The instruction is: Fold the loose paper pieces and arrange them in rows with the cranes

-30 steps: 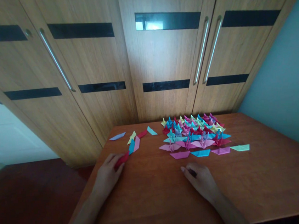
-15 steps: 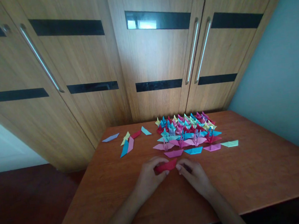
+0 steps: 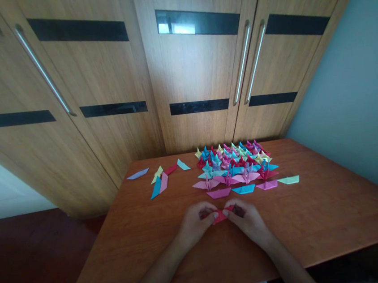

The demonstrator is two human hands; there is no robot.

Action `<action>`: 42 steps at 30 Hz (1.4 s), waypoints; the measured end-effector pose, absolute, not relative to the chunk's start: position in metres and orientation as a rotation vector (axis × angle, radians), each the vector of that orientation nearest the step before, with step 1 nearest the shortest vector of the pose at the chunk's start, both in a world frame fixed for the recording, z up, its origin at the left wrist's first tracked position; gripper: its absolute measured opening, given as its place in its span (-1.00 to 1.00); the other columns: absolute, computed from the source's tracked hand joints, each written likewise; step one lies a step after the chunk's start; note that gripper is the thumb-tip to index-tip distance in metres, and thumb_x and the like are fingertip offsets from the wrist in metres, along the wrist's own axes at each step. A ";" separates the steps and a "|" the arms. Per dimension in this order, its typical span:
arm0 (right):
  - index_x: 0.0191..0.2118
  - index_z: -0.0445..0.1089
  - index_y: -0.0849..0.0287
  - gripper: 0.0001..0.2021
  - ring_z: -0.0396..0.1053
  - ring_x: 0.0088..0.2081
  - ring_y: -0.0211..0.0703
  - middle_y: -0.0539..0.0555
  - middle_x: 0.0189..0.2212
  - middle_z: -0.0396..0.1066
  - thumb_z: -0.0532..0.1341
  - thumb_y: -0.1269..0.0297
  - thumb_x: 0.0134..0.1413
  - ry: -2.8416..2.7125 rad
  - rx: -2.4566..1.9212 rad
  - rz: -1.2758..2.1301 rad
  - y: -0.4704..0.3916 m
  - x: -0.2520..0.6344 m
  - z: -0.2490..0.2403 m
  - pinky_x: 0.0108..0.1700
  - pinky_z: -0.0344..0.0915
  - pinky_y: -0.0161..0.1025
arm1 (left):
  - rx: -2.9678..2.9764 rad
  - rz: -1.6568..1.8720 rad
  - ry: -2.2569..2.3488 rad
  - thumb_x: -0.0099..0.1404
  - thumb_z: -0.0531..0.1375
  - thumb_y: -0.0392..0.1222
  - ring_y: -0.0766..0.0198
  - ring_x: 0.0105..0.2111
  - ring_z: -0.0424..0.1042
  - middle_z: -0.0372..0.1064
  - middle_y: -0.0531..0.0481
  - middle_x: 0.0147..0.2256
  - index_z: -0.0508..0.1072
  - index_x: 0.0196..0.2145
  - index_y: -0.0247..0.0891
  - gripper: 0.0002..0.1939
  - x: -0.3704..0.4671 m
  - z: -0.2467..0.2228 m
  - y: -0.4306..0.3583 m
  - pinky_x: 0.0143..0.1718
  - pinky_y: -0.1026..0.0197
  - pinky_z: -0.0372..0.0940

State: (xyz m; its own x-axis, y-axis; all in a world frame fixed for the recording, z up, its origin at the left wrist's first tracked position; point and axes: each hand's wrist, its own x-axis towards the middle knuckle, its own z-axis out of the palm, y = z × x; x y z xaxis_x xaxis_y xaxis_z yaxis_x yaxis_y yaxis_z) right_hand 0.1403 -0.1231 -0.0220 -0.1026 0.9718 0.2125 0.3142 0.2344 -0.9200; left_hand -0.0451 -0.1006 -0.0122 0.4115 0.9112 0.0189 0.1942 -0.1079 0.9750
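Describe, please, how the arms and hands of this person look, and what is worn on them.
The left hand and the right hand are both bare, without gloves. The forearms are slender and uncovered as far as they show, with no sleeve in view. No watch or bracelet can be seen. Finer details are too small to judge.

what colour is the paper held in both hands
The held paper is pinkish red, shown best in the head view.

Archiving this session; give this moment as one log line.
left hand: holds red folded paper; right hand: holds its other end; beyond: origami cranes
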 end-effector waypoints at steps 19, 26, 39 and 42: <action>-0.17 0.38 0.18 -0.62 0.28 -0.49 -0.19 0.00 -0.53 0.34 0.16 -0.02 0.03 -1.481 -1.538 0.605 -0.121 0.185 -0.032 -0.43 0.21 -0.30 | 1.556 0.934 1.061 0.07 0.11 -0.38 0.29 -0.42 0.41 0.45 0.00 -0.40 0.43 -0.29 -0.26 -0.78 -0.047 -0.020 -0.101 -0.35 0.28 0.28; -0.15 0.37 0.06 -0.71 0.35 -0.43 -0.15 0.04 -0.35 0.41 0.16 0.06 0.04 -1.738 -1.927 0.126 -0.119 0.202 -0.026 -0.45 0.16 -0.29 | 1.626 0.909 1.059 0.10 0.09 -0.38 0.27 -0.37 0.42 0.47 -0.01 -0.37 0.43 -0.26 -0.24 -0.76 -0.047 -0.017 -0.105 -0.29 0.25 0.28; -0.12 0.34 0.00 -0.72 0.41 -0.34 -0.14 0.04 -0.14 0.38 0.01 0.05 0.18 -1.809 -2.198 0.082 -0.137 0.163 -0.018 -0.43 0.17 -0.30 | 1.694 0.879 1.073 0.10 0.06 -0.40 0.30 -0.38 0.41 0.47 0.03 -0.37 0.45 -0.27 -0.25 -0.74 -0.044 -0.015 -0.108 -0.30 0.29 0.26; -0.12 0.33 0.00 -0.73 0.41 -0.35 -0.13 0.05 -0.15 0.38 0.00 0.06 0.19 -1.822 -2.243 0.069 -0.130 0.158 -0.015 -0.44 0.16 -0.29 | 1.703 0.869 1.077 0.10 0.05 -0.40 0.30 -0.37 0.41 0.47 0.03 -0.37 0.45 -0.26 -0.25 -0.73 -0.044 -0.015 -0.108 -0.30 0.30 0.25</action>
State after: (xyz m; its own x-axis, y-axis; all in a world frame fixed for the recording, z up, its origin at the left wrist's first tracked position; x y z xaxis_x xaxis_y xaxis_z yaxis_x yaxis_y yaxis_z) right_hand 0.1583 -0.1303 -0.0150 0.2167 0.9688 0.1204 0.9570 -0.1865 -0.2222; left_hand -0.0440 -0.1075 -0.0150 0.3700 0.9248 0.0885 0.2823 -0.2026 0.9377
